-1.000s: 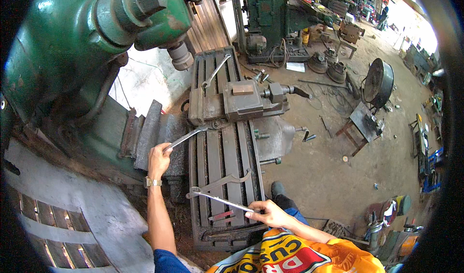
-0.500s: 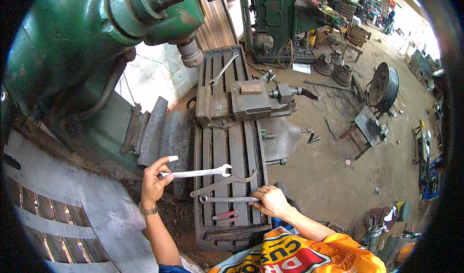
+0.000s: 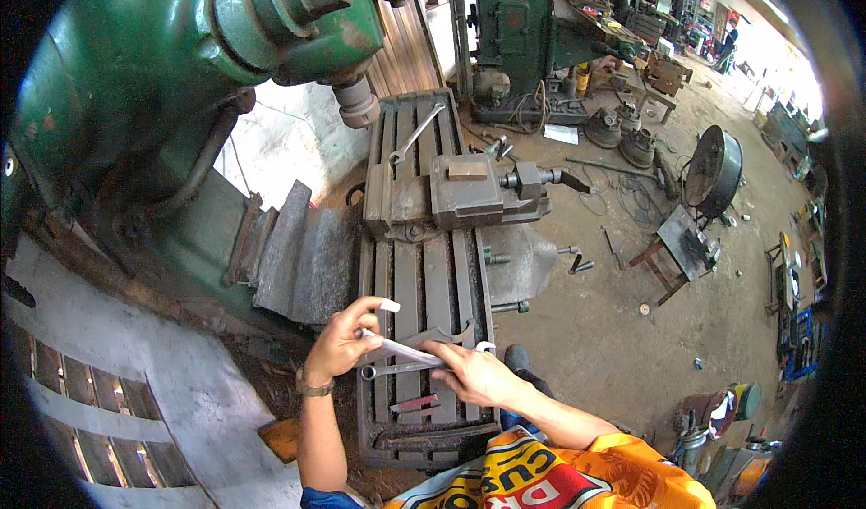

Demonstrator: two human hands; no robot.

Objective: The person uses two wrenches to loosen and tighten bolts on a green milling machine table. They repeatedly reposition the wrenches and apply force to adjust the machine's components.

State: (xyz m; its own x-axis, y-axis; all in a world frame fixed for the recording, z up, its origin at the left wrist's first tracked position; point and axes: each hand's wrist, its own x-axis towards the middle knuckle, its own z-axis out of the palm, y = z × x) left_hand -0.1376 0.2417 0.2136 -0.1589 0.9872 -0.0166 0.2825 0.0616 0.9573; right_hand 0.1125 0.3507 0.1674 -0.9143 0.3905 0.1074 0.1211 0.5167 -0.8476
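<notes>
My left hand (image 3: 339, 339) pinches one end of a silvery wrench (image 3: 399, 348), slanted over the slotted machine table (image 3: 439, 275). A white wrap covers the tip of its raised index finger. My right hand (image 3: 483, 376) closes around the wrench's other end, hiding that end. Beneath them, a dark hook spanner (image 3: 462, 333) lies on the table. Beside it rests a second wrench, its ring end (image 3: 369, 374) showing at the left and its middle hidden by my right hand. Nearer to me are a small red-and-grey piece (image 3: 415, 404) and a long dark bar (image 3: 437, 438).
A machine vise (image 3: 465, 204) with a small block (image 3: 467, 171) on top crosses the table. Behind it lies another wrench (image 3: 419, 134). A large green machine head (image 3: 298, 31) overhangs at the left. A low stand (image 3: 681, 243) and a round drum (image 3: 713, 171) stand to the right.
My left hand has moved right with the wrench, which now tilts down to the right. My right hand has left the lying wrench and moved left onto the held one.
</notes>
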